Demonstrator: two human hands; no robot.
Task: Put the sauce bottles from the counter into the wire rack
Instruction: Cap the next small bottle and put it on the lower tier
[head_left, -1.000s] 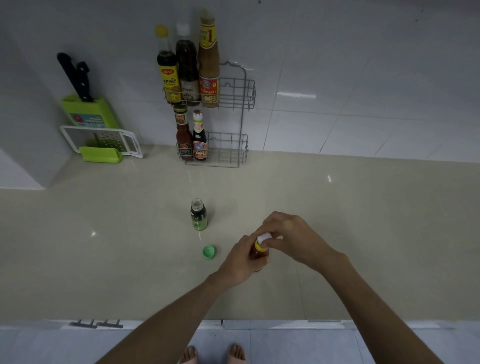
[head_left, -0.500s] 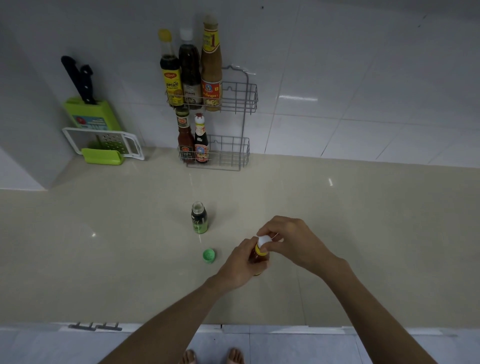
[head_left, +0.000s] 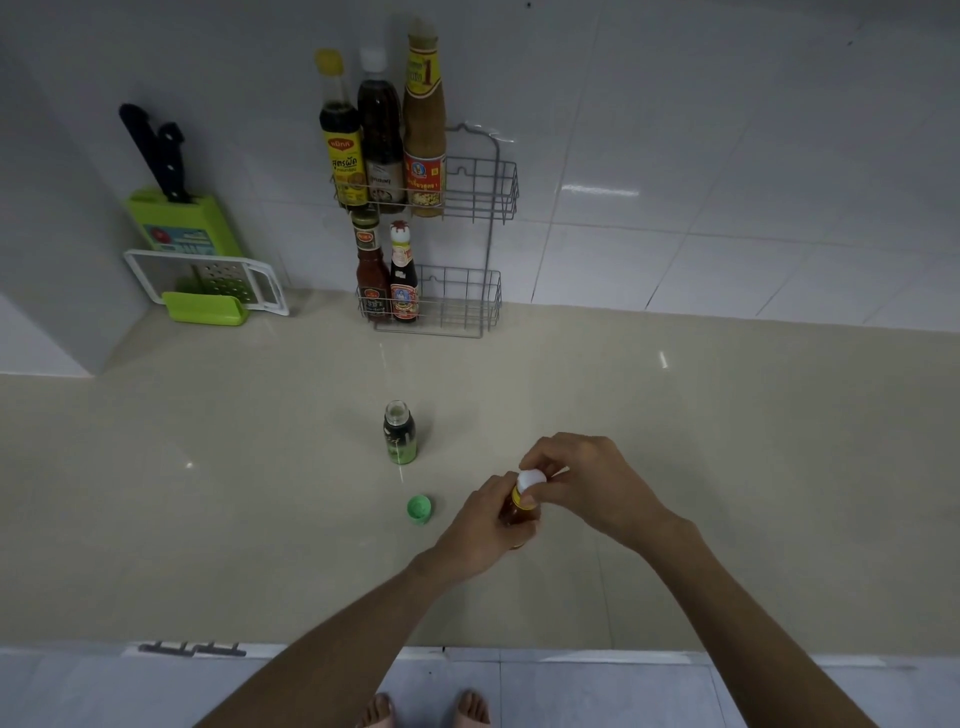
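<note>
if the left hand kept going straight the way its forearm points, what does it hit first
Its grip is already on the small amber bottle; past that, the right hand on the white cap is next, though depth is hard to judge.

Glossy white tiled wall (head_left: 727, 156), beige counter (head_left: 208, 519), pale tiled floor (head_left: 597, 691)

Left hand (head_left: 480, 530) grips the body of a small amber bottle (head_left: 519, 512) standing on the counter (head_left: 727, 467); right hand (head_left: 587, 483) pinches its white cap (head_left: 531, 478). A green-labelled bottle (head_left: 399, 432) stands uncapped nearby, its green cap (head_left: 418, 508) lying just in front. The wire rack (head_left: 478, 228) against the wall holds three bottles above, two below. Knife block (head_left: 182, 221) and grater (head_left: 218, 278) stand at left.
</note>
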